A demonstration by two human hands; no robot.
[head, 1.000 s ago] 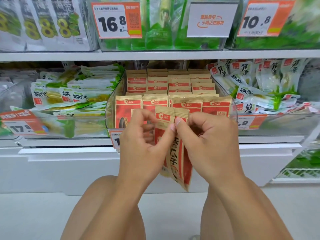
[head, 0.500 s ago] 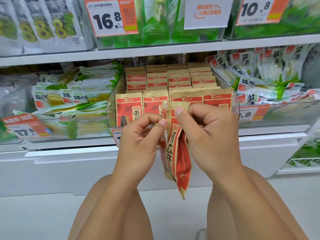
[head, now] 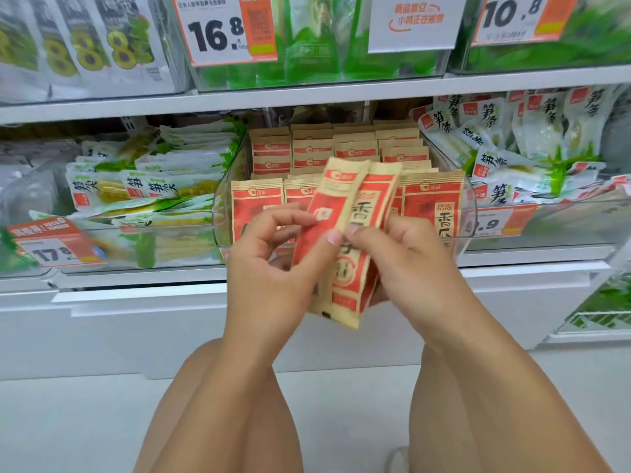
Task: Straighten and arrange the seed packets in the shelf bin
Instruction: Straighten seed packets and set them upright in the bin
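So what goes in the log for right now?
left hand: holds seed packets | right hand: pinches them | packets: tilted, outside bin

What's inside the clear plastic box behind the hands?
The clear plastic shelf bin holds rows of upright red-and-tan seed packets. The hands and the packets they hold cover the front row's middle; the bin's floor is hidden.

Two bare forearms rise from six o'clock and meet at the centre of the view. The left hand (head: 273, 264) has its fingers curled and its thumb stretched toward two o'clock, pinching the seed packets (head: 345, 240). The right hand (head: 409, 264), just beside it at three o'clock, grips the same packets, thumb tips almost touching.
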